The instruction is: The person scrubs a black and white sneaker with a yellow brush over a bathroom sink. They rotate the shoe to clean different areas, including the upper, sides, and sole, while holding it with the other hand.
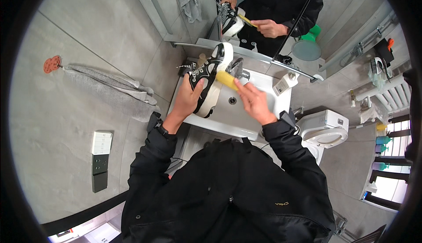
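My left hand (188, 98) grips a black and white sneaker (208, 71) by its upper, holding it tilted over the left part of the white sink (274, 104). The thick white sole faces right. In my right hand (255, 102) is a yellow brush (226, 80), its head against the side of the sole; its bristles are hidden from me. Just beyond the brush stands the metal faucet (240, 70). The sink drain (232, 100) shows below the brush.
A white bottle (285, 84) stands at the sink's right corner. Behind the sink is a mirror cabinet (263, 5) with a metal edge. A grey towel (114, 89) hangs on the left wall. To the right is a white toilet (323, 128).
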The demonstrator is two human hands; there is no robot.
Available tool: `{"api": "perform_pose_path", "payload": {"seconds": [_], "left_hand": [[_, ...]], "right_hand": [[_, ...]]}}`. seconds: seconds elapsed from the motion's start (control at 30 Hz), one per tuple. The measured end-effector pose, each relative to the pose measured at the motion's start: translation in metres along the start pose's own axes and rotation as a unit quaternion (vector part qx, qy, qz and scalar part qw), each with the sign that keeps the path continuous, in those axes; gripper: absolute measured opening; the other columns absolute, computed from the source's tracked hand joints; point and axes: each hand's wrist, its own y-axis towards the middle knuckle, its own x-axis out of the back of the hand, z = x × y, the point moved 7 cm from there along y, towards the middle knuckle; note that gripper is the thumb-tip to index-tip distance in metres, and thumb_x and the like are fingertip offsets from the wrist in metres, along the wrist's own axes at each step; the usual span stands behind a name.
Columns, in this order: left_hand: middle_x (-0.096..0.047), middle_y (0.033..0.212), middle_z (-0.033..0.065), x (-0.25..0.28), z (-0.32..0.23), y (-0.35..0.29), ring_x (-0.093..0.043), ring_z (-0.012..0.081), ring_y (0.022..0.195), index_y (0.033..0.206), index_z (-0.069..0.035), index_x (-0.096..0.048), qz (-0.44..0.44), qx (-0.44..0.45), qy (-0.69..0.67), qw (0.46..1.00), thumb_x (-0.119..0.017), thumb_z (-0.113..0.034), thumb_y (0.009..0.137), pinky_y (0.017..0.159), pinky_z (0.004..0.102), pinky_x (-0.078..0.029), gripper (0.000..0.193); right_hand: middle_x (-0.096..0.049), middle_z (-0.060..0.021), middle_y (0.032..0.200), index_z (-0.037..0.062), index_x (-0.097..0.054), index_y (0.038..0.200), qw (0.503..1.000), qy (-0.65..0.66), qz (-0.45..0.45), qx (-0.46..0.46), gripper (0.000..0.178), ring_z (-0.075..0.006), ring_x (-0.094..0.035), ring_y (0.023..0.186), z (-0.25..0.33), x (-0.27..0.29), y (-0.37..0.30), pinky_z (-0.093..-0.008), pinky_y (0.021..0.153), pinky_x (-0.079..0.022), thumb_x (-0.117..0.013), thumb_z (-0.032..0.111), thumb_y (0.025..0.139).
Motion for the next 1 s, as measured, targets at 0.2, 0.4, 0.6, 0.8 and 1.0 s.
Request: {"api": "perform_pose_path", "payload": {"seconds": [0.2,0.4,0.6,0.8,1.0], "left_hand": [[-0.070,0.107,0.0161,0.008,-0.005,-0.009,-0.066,0.0258,0.097,0.125,0.000,-0.058,0.001,-0.017,0.010,1.000,-0.064,-0.028,0.110,0.090,0.0378,-0.052,0.033],[-0.070,0.104,0.0139,0.018,-0.007,-0.007,-0.063,0.0203,0.091,0.126,0.002,-0.056,-0.028,-0.034,0.020,0.999,-0.063,-0.028,0.111,0.086,0.0377,-0.053,0.035],[-0.071,0.106,0.0141,0.026,-0.012,-0.017,-0.066,0.0193,0.096,0.126,0.002,-0.057,-0.059,-0.041,0.058,0.996,-0.063,-0.027,0.111,0.089,0.0377,-0.053,0.034],[-0.072,0.110,0.0136,0.028,-0.001,-0.019,-0.066,0.0212,0.099,0.124,0.003,-0.057,-0.068,0.024,0.003,0.997,-0.064,-0.027,0.111,0.090,0.0369,-0.053,0.033],[-0.071,0.103,0.0152,0.033,-0.010,-0.020,-0.066,0.0226,0.093,0.118,0.002,-0.056,-0.115,-0.010,0.049,0.992,-0.063,-0.028,0.111,0.086,0.0391,-0.053,0.032]], "right_hand": [[-0.053,-0.0083,0.084,0.0121,-0.066,0.150,0.997,-0.061,-0.009,0.051,0.060,-0.0248,-0.061,0.065,0.008,0.007,0.018,-0.0383,0.053,-0.049,-0.064,0.004,0.091],[-0.055,-0.0096,0.080,0.0128,-0.065,0.150,0.985,0.001,0.070,0.161,0.055,-0.0278,-0.059,0.060,0.037,-0.004,0.016,-0.0398,0.053,-0.049,-0.068,0.005,0.095],[-0.055,-0.0092,0.082,0.0170,-0.069,0.147,0.967,0.046,0.103,0.229,0.052,-0.0274,-0.059,0.063,0.048,-0.012,0.015,-0.0387,0.055,-0.051,-0.072,0.006,0.097],[-0.054,-0.0075,0.082,0.0194,-0.066,0.151,0.997,-0.001,0.044,0.059,0.055,-0.0265,-0.061,0.067,0.022,-0.017,0.024,-0.0393,0.057,-0.051,-0.073,0.009,0.097],[-0.056,-0.0102,0.088,0.0187,-0.065,0.151,1.000,0.006,0.027,0.005,0.049,-0.0320,-0.061,0.069,0.027,-0.017,0.029,-0.0421,0.058,-0.050,-0.067,0.012,0.103]]}}
